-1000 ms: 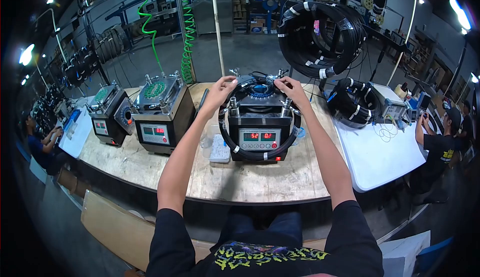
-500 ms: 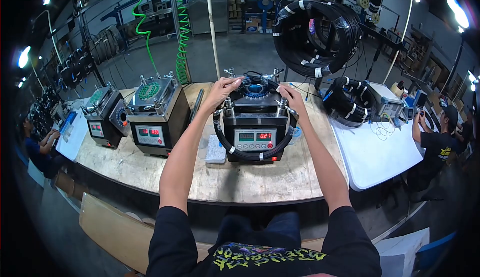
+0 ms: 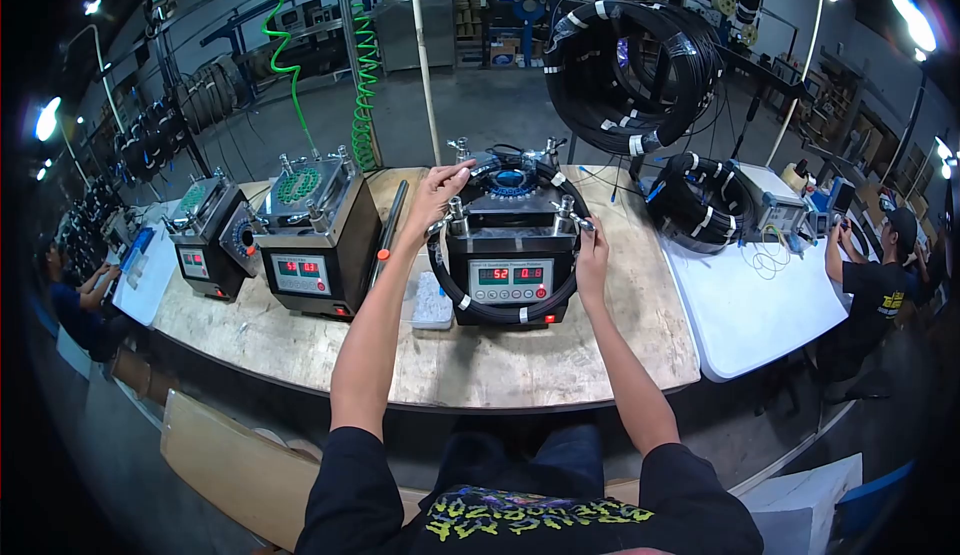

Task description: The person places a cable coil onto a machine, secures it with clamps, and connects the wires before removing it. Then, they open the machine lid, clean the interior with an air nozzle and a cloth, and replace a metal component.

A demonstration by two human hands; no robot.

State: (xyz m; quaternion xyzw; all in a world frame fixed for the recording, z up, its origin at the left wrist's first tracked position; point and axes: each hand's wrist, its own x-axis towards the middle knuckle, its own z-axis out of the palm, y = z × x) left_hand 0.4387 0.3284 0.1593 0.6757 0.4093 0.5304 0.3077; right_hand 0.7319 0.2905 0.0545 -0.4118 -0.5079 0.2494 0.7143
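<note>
Both bare forearms are extended forward over the wooden bench point(image 3: 610, 370), one on each side of a polishing machine point(image 3: 515, 246). The left hand point(image 3: 438, 197) is raised beside the machine's rear left part, bent inward at the wrist, with its fingers directed toward the top. Its thumb and forefinger are held narrowly apart at the rear part of a black cable coil point(image 3: 491, 312); whether the cable is gripped cannot be told. The right hand point(image 3: 593, 251) is held lower and nearer, upright beside the front right clamp point(image 3: 563, 217). Its fingers are bunched narrowly against the coil's right side, but their closure around the cable is partly hidden.

The coil is looped around the machine, with its lower part hung across the front below the lit control panel point(image 3: 512, 279). A blue-ringed fixture point(image 3: 510, 185) is seated on top, between the hands. A shallow plastic container point(image 3: 432, 305) is placed just beside the machine's left side.
</note>
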